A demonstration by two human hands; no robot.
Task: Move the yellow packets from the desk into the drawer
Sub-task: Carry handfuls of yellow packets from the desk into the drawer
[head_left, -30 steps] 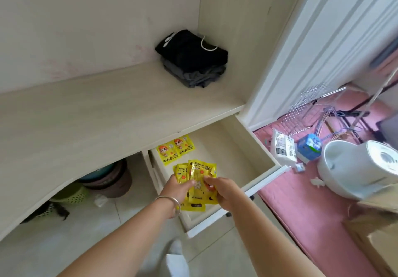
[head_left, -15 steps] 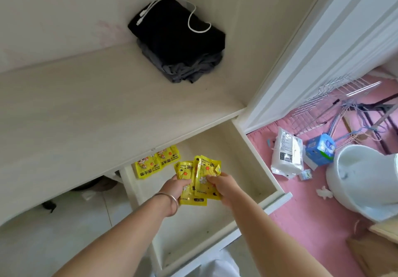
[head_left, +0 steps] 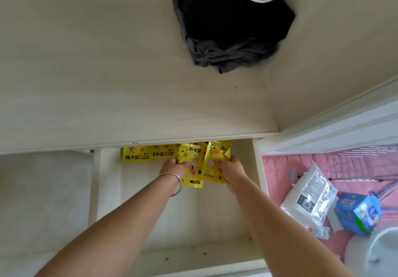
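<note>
Both hands reach into the open white drawer (head_left: 258, 169) under the pale wooden desk (head_left: 107, 78). My left hand (head_left: 172, 167), with a silver bangle on the wrist, grips a bunch of yellow packets (head_left: 190, 164). My right hand (head_left: 231, 168) grips another bunch of yellow packets (head_left: 215, 158) beside it. The two bunches overlap, low over the drawer's back part. Two more yellow packets (head_left: 146, 154) lie flat at the drawer's back left, partly hidden under the desk edge.
Folded black and grey clothes (head_left: 228, 24) with a white cord lie at the desk's back right. On the pink mat (head_left: 277, 173) right of the drawer lie a white plastic pack (head_left: 310, 199), a blue box (head_left: 357, 214) and a white round appliance (head_left: 379, 255).
My hands have carried the packets further back into the drawer, next to the two lying packets. The camera has tilted down and moved closer over the drawer.
</note>
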